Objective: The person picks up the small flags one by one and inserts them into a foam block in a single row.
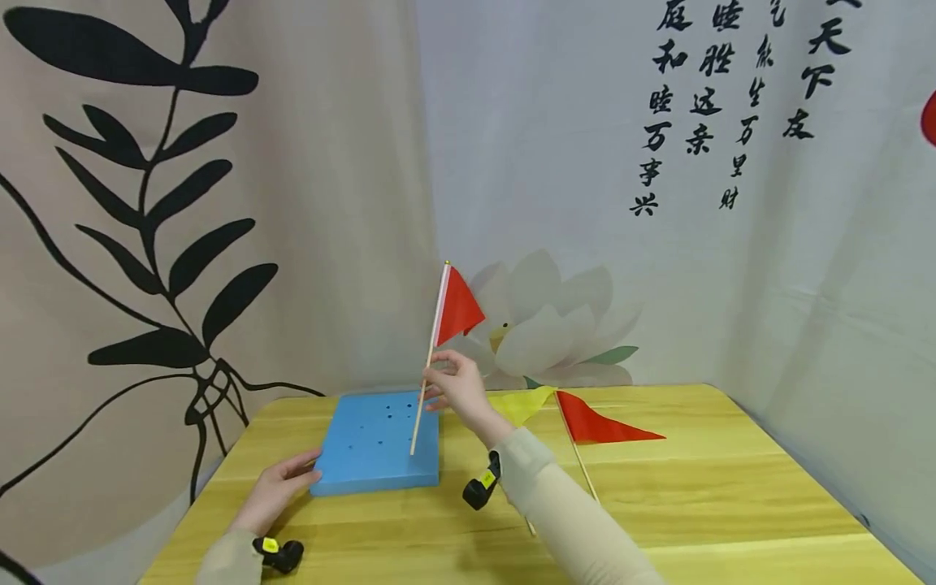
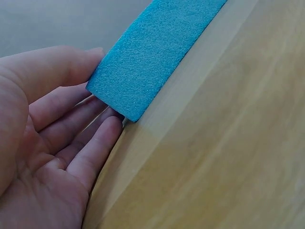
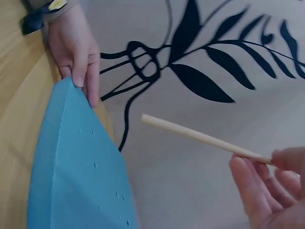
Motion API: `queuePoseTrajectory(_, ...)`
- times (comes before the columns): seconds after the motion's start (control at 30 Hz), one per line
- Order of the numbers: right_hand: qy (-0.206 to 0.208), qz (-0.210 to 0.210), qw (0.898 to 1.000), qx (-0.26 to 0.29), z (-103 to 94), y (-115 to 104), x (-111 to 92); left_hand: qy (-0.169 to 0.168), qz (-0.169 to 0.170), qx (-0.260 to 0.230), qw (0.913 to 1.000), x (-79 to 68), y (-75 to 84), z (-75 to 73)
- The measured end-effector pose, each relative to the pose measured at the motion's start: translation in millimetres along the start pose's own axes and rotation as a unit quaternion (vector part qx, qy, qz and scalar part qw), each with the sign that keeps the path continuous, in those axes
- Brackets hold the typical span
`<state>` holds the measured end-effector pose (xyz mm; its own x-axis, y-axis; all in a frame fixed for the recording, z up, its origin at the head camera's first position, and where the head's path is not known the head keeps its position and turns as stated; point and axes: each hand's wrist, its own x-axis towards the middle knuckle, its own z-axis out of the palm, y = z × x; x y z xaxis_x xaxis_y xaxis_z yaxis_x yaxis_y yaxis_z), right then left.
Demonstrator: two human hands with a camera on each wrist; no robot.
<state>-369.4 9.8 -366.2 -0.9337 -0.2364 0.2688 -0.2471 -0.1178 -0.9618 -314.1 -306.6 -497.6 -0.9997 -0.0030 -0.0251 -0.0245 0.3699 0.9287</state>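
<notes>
A small red pennant flag [image 1: 457,309] on a thin wooden stick is pinched by my right hand [image 1: 461,386] partway down the stick. Its flag stands up above the fingers, and the bare lower end [image 3: 186,130] points down over the blue foam block [image 1: 366,463]. That end looks apart from the block in the right wrist view. Small holes dot the block's top. My left hand [image 1: 281,483] touches the block's left side by the near corner, thumb at the upper edge and fingers [image 2: 97,152] fairly straight along the side.
Right of the block, another red pennant [image 1: 603,422] and a yellow pennant [image 1: 522,404] lie on the wooden table [image 1: 695,504], their sticks partly behind my right arm. A curtain [image 1: 351,203] with printed plants and writing hangs behind the table.
</notes>
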Motion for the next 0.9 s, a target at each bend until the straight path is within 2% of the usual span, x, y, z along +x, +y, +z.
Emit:
queuePoseTrajectory(0.17, 0.01, -0.022, 1.0, -0.004, 26.3, -2, 15, -0.004, 0.001, -0.019, 0.9998, 0.7, -3.1, -1.9)
queuePoseTrajectory(0.4, 0.013, -0.044, 0.999, -0.003, 43.4, 0, 24, -0.001, 0.004, -0.016, 0.9999, -1.7, -2.9, -2.2)
queuePoseTrajectory(0.6, 0.025, -0.039, 0.999, -0.001, 53.4, 16, 30, -0.007, 0.02, -0.011, 0.9997, -5.4, 0.3, -3.3)
queuePoseTrajectory(0.83, 0.024, -0.039, 0.998, -0.03, 69.8, 29, 32, 0.0, 0.024, -0.016, 0.9996, -4.7, 0.2, -1.5)
queuePoseTrajectory(0.9, 0.02, -0.039, 0.998, -0.04, 74.7, 38, 35, 0.003, 0.024, -0.02, 0.9995, -5.3, -0.6, -1.6)
